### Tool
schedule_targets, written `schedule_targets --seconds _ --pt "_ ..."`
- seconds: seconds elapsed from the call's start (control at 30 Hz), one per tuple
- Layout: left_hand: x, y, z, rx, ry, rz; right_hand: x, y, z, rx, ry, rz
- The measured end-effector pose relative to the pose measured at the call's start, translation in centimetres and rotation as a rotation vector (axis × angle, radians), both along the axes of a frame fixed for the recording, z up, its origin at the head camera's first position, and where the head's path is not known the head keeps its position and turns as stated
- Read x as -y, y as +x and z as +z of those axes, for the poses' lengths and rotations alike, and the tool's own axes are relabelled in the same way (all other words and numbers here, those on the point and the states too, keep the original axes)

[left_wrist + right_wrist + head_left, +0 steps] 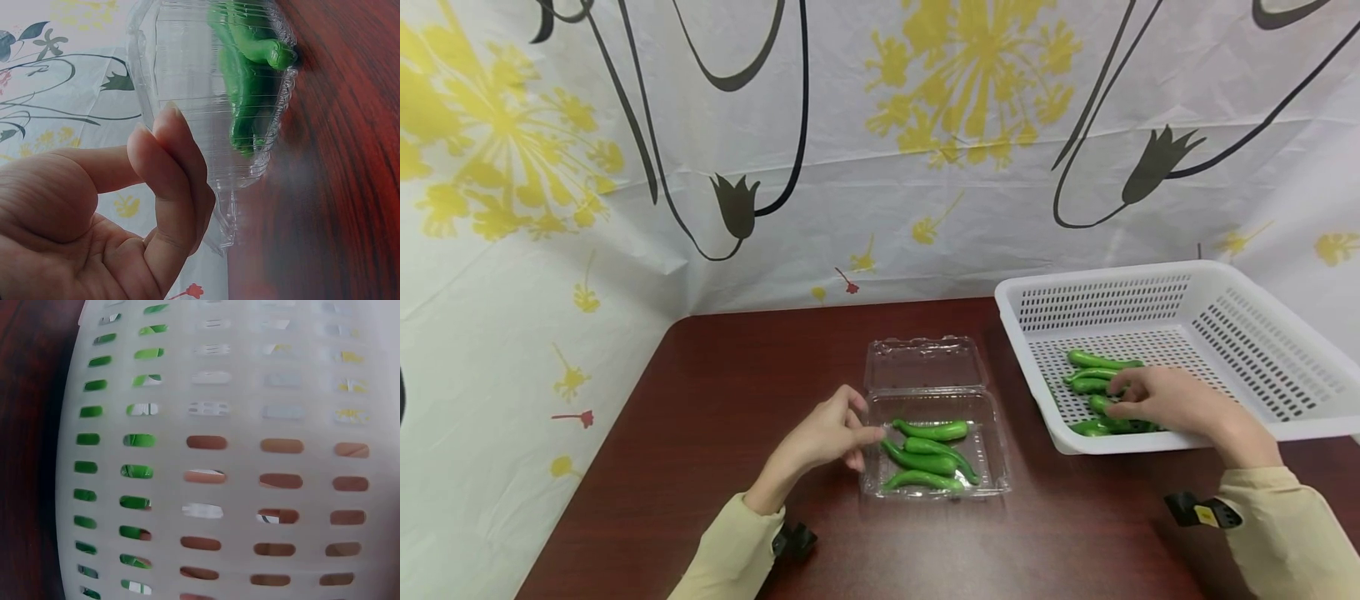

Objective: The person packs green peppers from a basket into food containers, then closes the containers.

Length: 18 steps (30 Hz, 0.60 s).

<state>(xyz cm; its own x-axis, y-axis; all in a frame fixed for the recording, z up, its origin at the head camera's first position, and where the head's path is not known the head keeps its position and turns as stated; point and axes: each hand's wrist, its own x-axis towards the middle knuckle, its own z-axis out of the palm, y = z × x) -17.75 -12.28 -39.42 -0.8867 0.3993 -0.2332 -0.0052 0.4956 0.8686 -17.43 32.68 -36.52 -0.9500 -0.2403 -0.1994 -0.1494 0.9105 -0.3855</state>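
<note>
A clear plastic clamshell box (996,450) lies with its lid (925,367) folded back, several green chili peppers (934,430) inside. Beside its left wall is my left hand (829,435), fingers loosely bent and thumb reaching over the rim; no held thing shows. In the left wrist view, that hand (162,187) appears in front of the box wall (187,75). On the right, my right hand (1172,404) reaches into a white plastic basket (1030,350), fingertips among green chili peppers (1097,361). Whether they grip one is hidden; the slotted basket wall (169,456) mostly blocks the right wrist view.
Both containers stand on a dark red-brown wooden table (760,367). A white sheet (850,192) with yellow and grey flower prints hangs behind and along the left side. The basket is to the right of the box, with a strip of table between them.
</note>
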Motion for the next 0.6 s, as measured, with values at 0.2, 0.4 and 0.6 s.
schedule_targets --seconds 0.2,0.4,0.6 --pt "-0.03 -0.03 -0.02 0.003 0.009 0.000 -0.18 -0.20 -0.13 0.019 0.027 0.006" --pt "-0.02 0.00 -0.01 0.003 0.011 -0.004 -0.51 -0.42 -0.54 0.007 0.068 0.019" --pt "-0.05 -0.02 0.00 0.000 0.011 -0.003 -0.63 -0.58 -0.71 -0.004 0.081 0.019"
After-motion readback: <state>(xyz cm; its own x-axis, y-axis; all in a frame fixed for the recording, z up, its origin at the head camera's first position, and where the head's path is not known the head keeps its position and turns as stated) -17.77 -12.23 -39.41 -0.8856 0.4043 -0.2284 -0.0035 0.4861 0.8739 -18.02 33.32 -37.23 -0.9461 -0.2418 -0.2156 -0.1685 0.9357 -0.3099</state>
